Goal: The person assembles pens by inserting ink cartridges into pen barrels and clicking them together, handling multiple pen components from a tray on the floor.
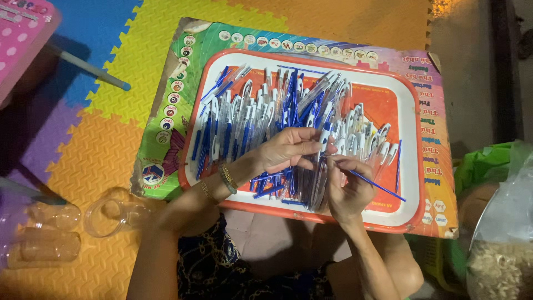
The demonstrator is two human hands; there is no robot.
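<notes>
An orange tray [408, 219] rests on a colourful printed board [166, 119] and holds several clear pen barrels with white caps [244, 119] and loose blue refills. My left hand [288, 150] hovers over the middle of the tray and pinches a clear pen barrel [323, 141] by its white end. My right hand [350, 186] is just to the right and below it, fingers closed on a thin blue refill [380, 188] that points out toward the tray's right side. The refill's near tip meets the barrel between the two hands.
Foam puzzle mats in yellow, orange and blue cover the floor [105, 166]. Clear plastic jars [114, 214] lie at the lower left. A pink table [25, 33] stands at the top left. A plastic bag of small pale parts [502, 261] sits at the lower right.
</notes>
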